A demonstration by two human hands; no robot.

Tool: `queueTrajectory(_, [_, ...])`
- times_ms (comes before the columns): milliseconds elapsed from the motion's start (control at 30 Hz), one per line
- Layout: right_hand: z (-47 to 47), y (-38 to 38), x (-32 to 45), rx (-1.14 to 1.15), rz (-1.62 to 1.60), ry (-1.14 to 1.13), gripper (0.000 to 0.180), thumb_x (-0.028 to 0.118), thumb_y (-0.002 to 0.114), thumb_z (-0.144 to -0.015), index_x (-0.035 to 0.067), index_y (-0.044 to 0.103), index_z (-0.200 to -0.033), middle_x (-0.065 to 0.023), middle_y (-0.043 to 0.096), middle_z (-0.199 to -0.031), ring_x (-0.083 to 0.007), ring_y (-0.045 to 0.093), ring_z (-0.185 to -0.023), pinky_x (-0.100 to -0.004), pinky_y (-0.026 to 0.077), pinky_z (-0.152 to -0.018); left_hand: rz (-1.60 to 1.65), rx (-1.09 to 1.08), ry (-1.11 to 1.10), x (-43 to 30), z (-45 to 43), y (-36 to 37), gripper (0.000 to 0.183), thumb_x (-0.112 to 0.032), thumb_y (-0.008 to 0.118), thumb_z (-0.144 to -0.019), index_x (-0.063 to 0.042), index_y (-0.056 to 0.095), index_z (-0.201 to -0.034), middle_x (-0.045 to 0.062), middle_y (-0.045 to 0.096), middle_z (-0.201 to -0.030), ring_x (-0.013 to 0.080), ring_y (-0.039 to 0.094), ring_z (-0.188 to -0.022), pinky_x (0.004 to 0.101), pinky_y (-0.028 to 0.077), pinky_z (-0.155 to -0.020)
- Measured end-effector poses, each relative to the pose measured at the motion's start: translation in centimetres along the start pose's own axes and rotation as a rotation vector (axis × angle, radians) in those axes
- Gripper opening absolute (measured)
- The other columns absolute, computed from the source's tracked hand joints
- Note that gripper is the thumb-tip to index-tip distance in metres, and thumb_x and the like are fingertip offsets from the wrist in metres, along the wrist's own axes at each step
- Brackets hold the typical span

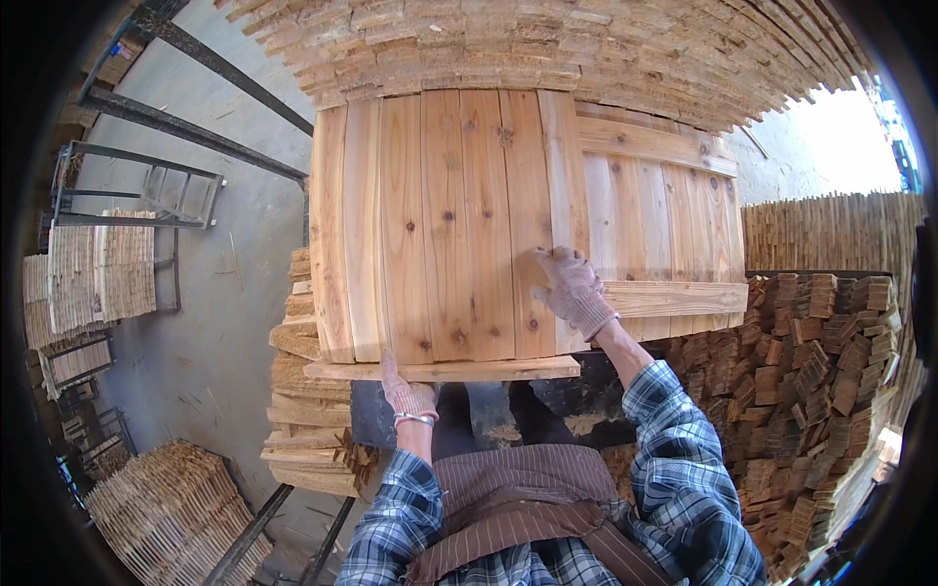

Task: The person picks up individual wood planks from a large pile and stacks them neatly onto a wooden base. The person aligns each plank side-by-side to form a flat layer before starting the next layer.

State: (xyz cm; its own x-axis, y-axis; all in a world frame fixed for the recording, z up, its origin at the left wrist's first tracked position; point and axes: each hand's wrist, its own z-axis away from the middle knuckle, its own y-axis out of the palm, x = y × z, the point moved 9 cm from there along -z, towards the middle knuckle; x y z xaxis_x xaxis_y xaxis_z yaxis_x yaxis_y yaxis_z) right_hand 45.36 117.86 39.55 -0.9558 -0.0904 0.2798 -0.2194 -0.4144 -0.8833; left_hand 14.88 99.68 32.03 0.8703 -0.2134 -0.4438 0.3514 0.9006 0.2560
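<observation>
Edge to edge in front of me lie several knotty softwood boards (447, 278), their ends facing me. A narrow wooden batten (498, 368) runs crosswise along their near ends. My left hand (407, 394), in a knit work glove, holds this batten near its left end, thumb over the top and fingers partly hidden below. Gloved as well, my right hand (575, 286) rests on the boards at the right with fingers spread, gripping nothing. Beyond it is another board panel (645, 212) crossed by an upper batten (652, 141) and a lower batten (674, 299).
Stacked lumber (454, 51) rises behind the boards. At the right is a bin of loose wood blocks (791, 381); at the left, a pile of offcuts (308, 432). Metal rails (205, 135) cross the concrete floor (212, 293), with more wood stacks (168, 505) farther left.
</observation>
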Motion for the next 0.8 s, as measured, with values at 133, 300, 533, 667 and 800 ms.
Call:
queueTrajectory(133, [4.8, 0.3, 9.0, 0.18, -0.336, -0.437, 0.074, 0.053, 0.069, -0.081, 0.012, 0.047, -0.139, -0.0159, 0.063, -0.121, -0.0325, 0.062, -0.109, -0.0435, 0.05, -0.09, -0.003, 0.034, -0.005, 0.3, 6.5, -0.1, 0.05, -0.041, 0.065, -0.089, -0.001, 0.051, -0.115, 0.016, 0.059, -0.1, 0.0323, 0.061, -0.094, 0.0489, 0.053, -0.084])
queueTrajectory(300, [9.4, -0.1, 12.5, 0.335, -0.989, -0.341, 0.1, 0.027, 0.08, -0.072, 0.006, 0.025, -0.153, -0.0261, 0.058, -0.123, -0.0309, 0.059, -0.115, -0.0389, 0.046, -0.102, -0.361, 0.291, 0.013, 2.7, 9.3, 9.2, 0.072, -0.049, 0.067, -0.087, 0.005, 0.045, -0.13, 0.021, 0.054, -0.123, 0.0351, 0.052, -0.117, 0.0458, 0.046, -0.101])
queueTrajectory(533, [3.9, -7.2, -10.4, -0.246, -0.847, 0.347, 0.092, 0.022, 0.08, -0.072, 0.01, 0.033, -0.15, -0.023, 0.061, -0.111, -0.0289, 0.065, -0.093, -0.0356, 0.055, -0.086, -1.526, 0.489, 1.254, 0.1, 6.1, 24.0, 0.079, -0.051, 0.061, -0.09, -0.006, 0.035, -0.149, 0.027, 0.031, -0.153, 0.043, 0.028, -0.142, 0.0509, 0.023, -0.118])
queueTrajectory(667, [-2.2, -7.2, -15.5, -0.241, -0.273, 0.454, 0.068, 0.031, 0.073, -0.08, 0.017, 0.047, -0.141, -0.0229, 0.059, -0.111, -0.0365, 0.063, -0.092, -0.0423, 0.053, -0.081, -2.3, 0.434, 1.445, 7.1, 1.8, 23.0, 0.09, -0.068, 0.047, -0.087, -0.009, 0.03, -0.152, 0.027, 0.012, -0.159, 0.054, 0.012, -0.143, 0.0706, 0.007, -0.112])
queueTrajectory(800, [-4.6, -3.6, -14.2, -0.422, -0.417, 0.4, 0.053, 0.028, 0.067, -0.086, 0.025, 0.054, -0.137, -0.0224, 0.058, -0.11, -0.0419, 0.06, -0.099, -0.0471, 0.052, -0.085, -2.274, 0.346, 1.673, 8.0, 1.5, 22.3, 0.096, -0.068, 0.052, -0.084, -0.009, 0.025, -0.154, 0.028, 0.01, -0.159, 0.0543, 0.013, -0.143, 0.0695, 0.01, -0.113])
